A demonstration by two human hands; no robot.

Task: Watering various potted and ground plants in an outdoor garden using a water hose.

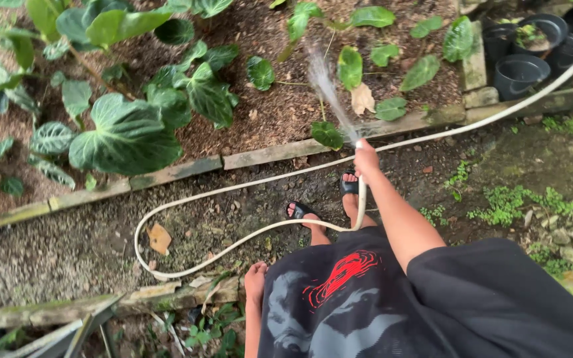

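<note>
My right hand (pixel 366 159) is closed around the end of a cream garden hose (pixel 187 199), thumb over the opening. A spray of water (pixel 323 79) fans up and left from it into a mulched plant bed (pixel 273 113). The hose drops from my fist, loops across the ground on the left, then runs back right past the bed's edge. My left hand (pixel 255 275) hangs at my side near the low end of the loop, its fingers curled and holding nothing. My feet in black sandals (pixel 301 212) stand on the dirt path.
Large heart-shaped green leaves (pixel 124 136) fill the bed's left side, with smaller plants on the right. Weathered edging boards (pixel 174 172) border the bed. Black plastic pots (pixel 518 74) stand at the top right. Stones and small weeds (pixel 512 202) lie on the right.
</note>
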